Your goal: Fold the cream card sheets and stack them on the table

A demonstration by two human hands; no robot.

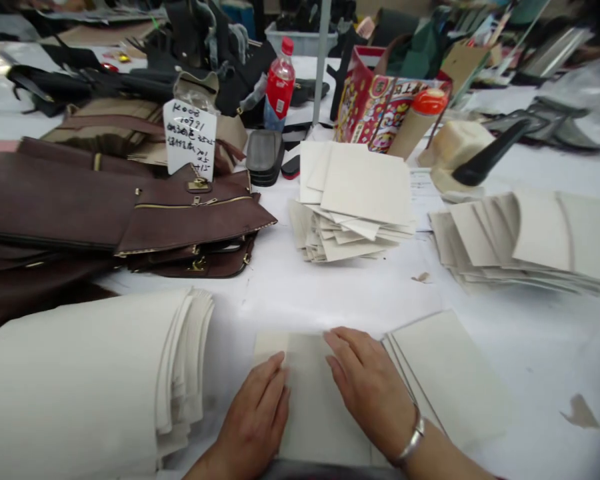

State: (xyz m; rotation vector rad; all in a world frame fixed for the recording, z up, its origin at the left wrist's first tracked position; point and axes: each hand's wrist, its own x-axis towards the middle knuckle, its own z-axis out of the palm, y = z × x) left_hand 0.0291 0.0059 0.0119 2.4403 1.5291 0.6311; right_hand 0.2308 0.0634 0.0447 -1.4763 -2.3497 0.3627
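A pale off-white panel (310, 400), like thin board or stiff sheet, lies flat at the front of the table, with a lighter strip along its left edge. My left hand (260, 410) rests on that left edge, fingers stretched out and lying flat. On the panel's right side lies my right hand (367, 387), fingers slightly curved and apart, a silver bracelet (413, 437) on its wrist. Neither hand grips anything visible. Just right of my right hand is a small pile of similar panels (450, 380), partly covered by my forearm.
Curved, larger off-white sheets (80, 380) are piled at left. Behind stand a stack of small panels (365, 187) and bent sheets (540, 233). Brown leather bag pieces (190, 220) with a handwritten tag (190, 140), a cola bottle (280, 87) and a glue pot with black-handled brush (455, 167) lie beyond.
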